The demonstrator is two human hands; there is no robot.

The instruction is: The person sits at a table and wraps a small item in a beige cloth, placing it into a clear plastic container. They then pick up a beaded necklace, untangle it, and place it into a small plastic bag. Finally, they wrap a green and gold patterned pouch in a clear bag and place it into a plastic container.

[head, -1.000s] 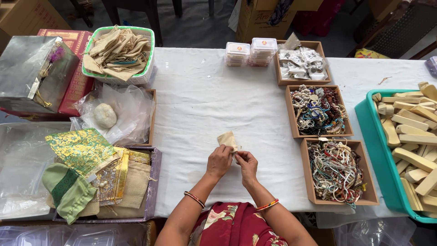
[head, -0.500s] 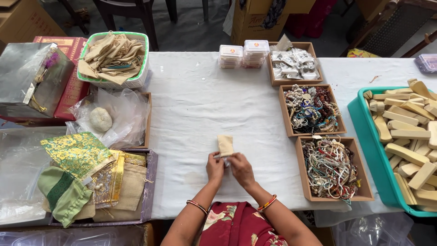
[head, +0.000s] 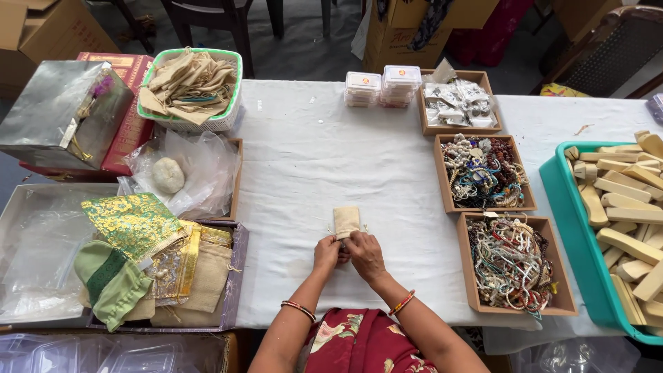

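A small beige drawstring pouch (head: 347, 221) lies flat on the white tablecloth (head: 324, 159), straight in front of me. Both hands meet at its near end. My left hand (head: 327, 253) pinches the near left edge of the pouch. My right hand (head: 364, 254) grips the near right edge, fingers curled over it. Thin drawstrings stick out on either side of the pouch. Bangles ring both wrists.
Right: three brown trays of bead strings and packets (head: 483, 173), and a teal tub of wooden blocks (head: 621, 221). Left: a green basket of beige pouches (head: 190, 86), a silver box (head: 59, 114), a plastic-lined tray (head: 183, 173), and brocade and green pouches (head: 138, 255). Small plastic boxes (head: 383, 84) stand at the back.
The pouch, held tilted above the cloth a second ago, now lies flat and straight on it. Both hands have drawn together at its near end.
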